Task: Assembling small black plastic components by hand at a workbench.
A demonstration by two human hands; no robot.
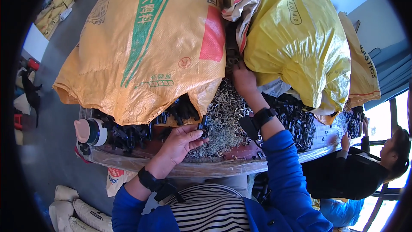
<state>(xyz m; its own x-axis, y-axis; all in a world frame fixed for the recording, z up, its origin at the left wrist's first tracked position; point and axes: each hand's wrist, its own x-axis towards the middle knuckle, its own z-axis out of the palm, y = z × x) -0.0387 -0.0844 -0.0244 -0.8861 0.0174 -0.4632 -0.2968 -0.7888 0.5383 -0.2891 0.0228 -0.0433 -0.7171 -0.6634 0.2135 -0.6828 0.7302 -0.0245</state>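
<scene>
My left hand pinches a small black plastic part above the near side of the table, below the orange sack's opening. My right hand reaches into the gap between the two big sacks, and its fingertips are hidden in shadow there. Between my hands lies a heap of small bent silver metal pieces, with finer metal bits nearer the edge. Black plastic parts spill from the orange woven sack. A second pile of small black parts sits right of my right forearm, in front of the yellow sack.
A jar with a pink lid stands at the table's left end. Clear film covers the table's near edge. To the right another person in black works at the same table. Filled white sacks lie on the floor, lower left.
</scene>
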